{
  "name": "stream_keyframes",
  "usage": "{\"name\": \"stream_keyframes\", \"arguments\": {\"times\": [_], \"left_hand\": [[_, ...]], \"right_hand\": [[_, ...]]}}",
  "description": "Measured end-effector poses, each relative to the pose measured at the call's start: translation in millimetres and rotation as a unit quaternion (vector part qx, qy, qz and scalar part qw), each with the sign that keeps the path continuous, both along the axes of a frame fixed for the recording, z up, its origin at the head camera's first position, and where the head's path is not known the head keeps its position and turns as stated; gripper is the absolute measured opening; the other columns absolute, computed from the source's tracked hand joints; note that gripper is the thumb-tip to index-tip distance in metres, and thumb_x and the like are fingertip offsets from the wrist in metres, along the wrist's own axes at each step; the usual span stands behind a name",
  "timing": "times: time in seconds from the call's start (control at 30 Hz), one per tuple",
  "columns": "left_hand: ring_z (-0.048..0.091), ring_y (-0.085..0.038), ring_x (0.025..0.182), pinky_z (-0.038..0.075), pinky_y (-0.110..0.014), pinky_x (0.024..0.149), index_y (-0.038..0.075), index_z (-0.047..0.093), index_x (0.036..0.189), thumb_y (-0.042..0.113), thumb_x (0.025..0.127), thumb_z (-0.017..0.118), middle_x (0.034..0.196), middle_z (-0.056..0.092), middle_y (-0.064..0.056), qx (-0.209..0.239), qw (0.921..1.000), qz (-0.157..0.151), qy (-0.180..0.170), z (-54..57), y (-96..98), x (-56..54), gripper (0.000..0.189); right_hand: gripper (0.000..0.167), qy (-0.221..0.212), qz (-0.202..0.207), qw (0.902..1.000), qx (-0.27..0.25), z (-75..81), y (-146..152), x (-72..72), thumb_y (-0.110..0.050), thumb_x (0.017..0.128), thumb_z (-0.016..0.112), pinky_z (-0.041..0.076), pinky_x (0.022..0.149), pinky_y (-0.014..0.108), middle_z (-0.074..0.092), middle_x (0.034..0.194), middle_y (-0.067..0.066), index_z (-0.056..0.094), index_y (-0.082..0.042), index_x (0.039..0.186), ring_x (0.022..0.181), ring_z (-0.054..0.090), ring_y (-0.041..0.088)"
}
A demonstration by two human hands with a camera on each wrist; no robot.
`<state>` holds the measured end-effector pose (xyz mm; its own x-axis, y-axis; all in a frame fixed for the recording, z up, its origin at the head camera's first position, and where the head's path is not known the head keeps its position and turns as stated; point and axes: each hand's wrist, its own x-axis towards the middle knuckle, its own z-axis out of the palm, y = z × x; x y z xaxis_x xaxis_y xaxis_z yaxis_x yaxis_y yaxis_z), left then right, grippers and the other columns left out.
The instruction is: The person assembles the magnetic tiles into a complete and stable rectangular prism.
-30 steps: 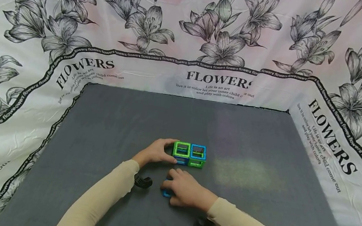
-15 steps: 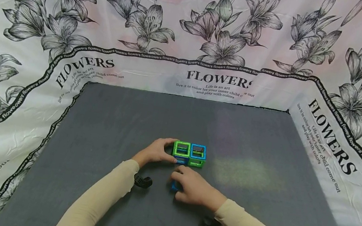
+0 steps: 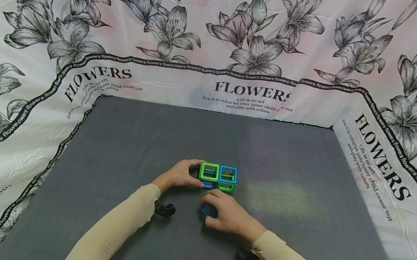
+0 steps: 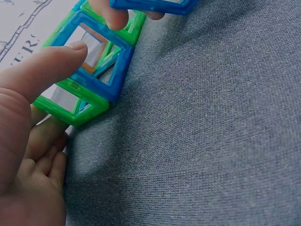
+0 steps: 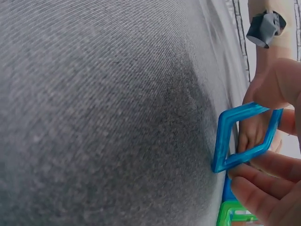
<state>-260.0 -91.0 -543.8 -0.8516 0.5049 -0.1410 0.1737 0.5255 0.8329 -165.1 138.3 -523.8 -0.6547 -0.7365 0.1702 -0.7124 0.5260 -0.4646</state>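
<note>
Two joined cubes of magnetic tiles (image 3: 218, 177), green and blue frames, stand on the grey cloth. My left hand (image 3: 177, 175) steadies their left end, its thumb (image 4: 70, 56) against a blue front tile and its other fingers round behind. An orange edge shows through that tile in the left wrist view. Just in front of the cubes, my right hand (image 3: 231, 214) pinches a single blue square magnetic tile (image 5: 223, 139) between thumb and fingers. The tile is tilted up, with its open middle showing; in the head view the fingers partly hide it.
Grey cloth (image 3: 142, 138) covers the work surface. Behind and at the sides hangs a white sheet (image 3: 171, 84) with printed flowers and lettering. A black wrist camera mount (image 3: 165, 209) sits under the left wrist, another (image 3: 247, 257) under the right.
My right hand has moved right and away from me, towards the cubes, carrying the blue tile, which has been lifted and tilted. My left hand and the cubes have stayed in place.
</note>
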Motion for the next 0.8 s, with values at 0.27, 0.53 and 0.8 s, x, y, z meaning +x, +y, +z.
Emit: {"name": "stream_keyframes", "arguments": {"times": [0.27, 0.53, 0.8], "left_hand": [[0.052, -0.031, 0.137, 0.04, -0.051, 0.117, 0.011, 0.048, 0.153, 0.028, 0.082, 0.083, 0.15, 0.055, -0.013, -0.003, 1.0, 0.006, 0.001, -2.1, 0.9, -0.6, 0.08], [0.052, -0.031, 0.137, 0.04, -0.052, 0.117, 0.011, 0.048, 0.153, 0.029, 0.083, 0.083, 0.151, 0.055, -0.013, -0.008, 1.0, 0.002, 0.002, -2.1, 1.0, -0.3, 0.08], [0.051, -0.032, 0.139, 0.04, -0.052, 0.117, 0.01, 0.048, 0.153, 0.029, 0.083, 0.083, 0.151, 0.054, -0.014, -0.003, 1.0, 0.006, 0.002, -2.1, 0.6, -0.2, 0.081]], "right_hand": [[0.034, 0.002, -0.013, 0.9994, -0.033, -5.5, 7, 0.4, -0.013, 0.082, 0.074, 0.057, 0.088, 0.036, 0.064, 0.121, 0.005, 0.068, -0.012, 0.116, 0.106, 0.063, 0.019], [0.034, -0.009, -0.022, 0.9986, -0.047, -7.1, 11, -1.1, -0.013, 0.085, 0.075, 0.057, 0.089, 0.038, 0.066, 0.122, 0.007, 0.07, -0.011, 0.119, 0.109, 0.065, 0.021], [0.036, -0.038, -0.03, 0.9917, -0.119, 5.3, 24, -6.9, -0.007, 0.083, 0.077, 0.061, 0.085, 0.04, 0.069, 0.12, 0.009, 0.07, -0.005, 0.118, 0.103, 0.068, 0.024]]}}
